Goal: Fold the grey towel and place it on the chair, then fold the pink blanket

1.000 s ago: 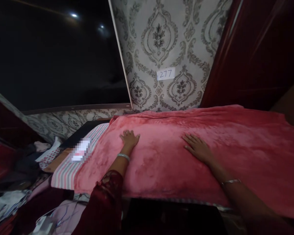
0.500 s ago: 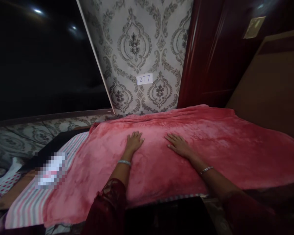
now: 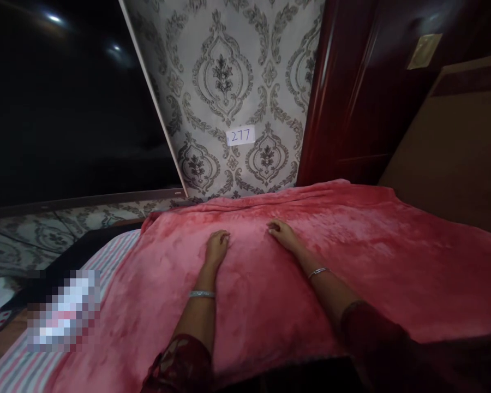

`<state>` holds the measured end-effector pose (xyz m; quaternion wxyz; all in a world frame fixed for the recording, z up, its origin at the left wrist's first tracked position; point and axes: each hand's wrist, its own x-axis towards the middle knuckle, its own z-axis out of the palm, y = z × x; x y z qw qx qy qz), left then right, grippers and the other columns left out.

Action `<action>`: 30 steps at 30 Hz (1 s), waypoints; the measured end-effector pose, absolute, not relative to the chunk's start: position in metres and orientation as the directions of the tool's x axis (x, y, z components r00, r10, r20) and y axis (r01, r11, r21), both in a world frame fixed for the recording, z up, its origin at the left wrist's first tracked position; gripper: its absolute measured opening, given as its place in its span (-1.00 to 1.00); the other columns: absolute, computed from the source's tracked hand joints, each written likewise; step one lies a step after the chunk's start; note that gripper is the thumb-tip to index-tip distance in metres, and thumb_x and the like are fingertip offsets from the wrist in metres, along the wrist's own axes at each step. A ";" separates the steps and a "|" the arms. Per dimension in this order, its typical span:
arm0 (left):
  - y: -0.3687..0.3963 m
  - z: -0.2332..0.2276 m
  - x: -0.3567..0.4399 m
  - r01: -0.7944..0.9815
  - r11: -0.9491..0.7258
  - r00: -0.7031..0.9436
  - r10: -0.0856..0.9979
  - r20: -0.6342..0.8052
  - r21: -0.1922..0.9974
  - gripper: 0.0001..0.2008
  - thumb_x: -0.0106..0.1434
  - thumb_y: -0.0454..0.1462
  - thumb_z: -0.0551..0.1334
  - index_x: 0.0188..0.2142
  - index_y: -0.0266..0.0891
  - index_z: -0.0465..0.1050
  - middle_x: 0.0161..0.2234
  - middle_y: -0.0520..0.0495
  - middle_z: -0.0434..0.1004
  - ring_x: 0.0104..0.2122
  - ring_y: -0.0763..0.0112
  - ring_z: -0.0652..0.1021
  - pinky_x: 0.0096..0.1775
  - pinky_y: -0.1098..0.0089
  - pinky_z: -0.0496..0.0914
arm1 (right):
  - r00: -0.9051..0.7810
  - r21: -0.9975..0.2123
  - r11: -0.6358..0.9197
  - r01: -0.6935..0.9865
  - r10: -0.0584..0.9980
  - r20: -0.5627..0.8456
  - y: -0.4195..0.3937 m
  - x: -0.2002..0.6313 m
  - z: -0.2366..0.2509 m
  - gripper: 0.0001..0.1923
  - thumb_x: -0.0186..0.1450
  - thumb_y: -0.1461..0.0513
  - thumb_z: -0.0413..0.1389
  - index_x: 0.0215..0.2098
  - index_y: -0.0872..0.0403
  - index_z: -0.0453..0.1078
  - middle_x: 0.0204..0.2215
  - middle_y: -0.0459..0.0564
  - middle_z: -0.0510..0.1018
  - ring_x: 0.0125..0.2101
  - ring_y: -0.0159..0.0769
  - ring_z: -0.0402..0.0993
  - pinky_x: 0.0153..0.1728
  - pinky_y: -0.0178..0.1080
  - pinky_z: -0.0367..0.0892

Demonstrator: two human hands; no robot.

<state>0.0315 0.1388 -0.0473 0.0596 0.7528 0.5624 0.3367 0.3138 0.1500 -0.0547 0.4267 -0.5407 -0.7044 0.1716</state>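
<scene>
Fingers: curled inward on the left hand (image 3: pixel 217 246) and right hand (image 3: pixel 283 236); whether they pinch any pile, I cannot tell.
Plush blanket (image 3: pixel 262 295): spread wide beneath both hands, red-pink, overlapping a striped cloth (image 3: pixel 113 255) at left.
Handling: probably soft, limp and not fragile, with some bulk; the pile may slide a little.
Hold: the wrinkled far edge or a near corner looks easiest to gather.
Surface: mostly covered; a black edge (image 3: pixel 94 237) shows at left.
Room: damask wallpaper (image 3: pixel 223 33), television (image 3: pixel 65 125), glossy dark-red panel (image 3: pixel 352 82).
</scene>
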 end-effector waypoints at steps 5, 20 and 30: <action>0.140 -0.051 0.034 0.796 -0.372 0.145 0.883 0.446 0.478 -0.79 0.19 -0.40 0.20 -0.25 -0.20 0.59 -0.13 -0.12 0.63 -0.07 0.22 0.54 0.05 0.18 0.40 | -0.088 -0.697 0.377 0.610 0.906 0.413 0.146 0.313 -0.070 -0.73 0.18 0.35 0.16 -0.13 0.10 0.51 -0.24 0.02 0.58 -0.26 -0.30 0.50 -0.20 -0.26 0.39; 0.145 -0.043 0.028 0.870 -0.235 0.062 0.924 0.378 0.433 -0.90 0.17 -0.41 0.25 -0.40 -0.19 0.50 -0.26 -0.13 0.50 -0.16 0.20 0.46 -0.06 0.21 0.38 | -0.104 -0.592 0.329 0.736 0.919 0.381 0.149 0.313 -0.068 -0.80 0.23 0.40 0.15 -0.23 0.07 0.56 -0.25 0.02 0.57 -0.20 -0.26 0.46 -0.14 -0.26 0.31; 0.141 -0.037 0.029 0.894 -0.225 0.079 0.930 0.359 0.387 -0.87 0.20 -0.42 0.20 -0.37 -0.19 0.49 -0.25 -0.12 0.49 -0.15 0.22 0.45 -0.05 0.24 0.37 | -0.151 -0.470 0.351 0.810 0.899 0.411 0.140 0.308 -0.058 -0.82 0.29 0.34 0.13 -0.23 0.04 0.56 -0.21 0.06 0.58 -0.13 -0.19 0.41 -0.07 -0.21 0.26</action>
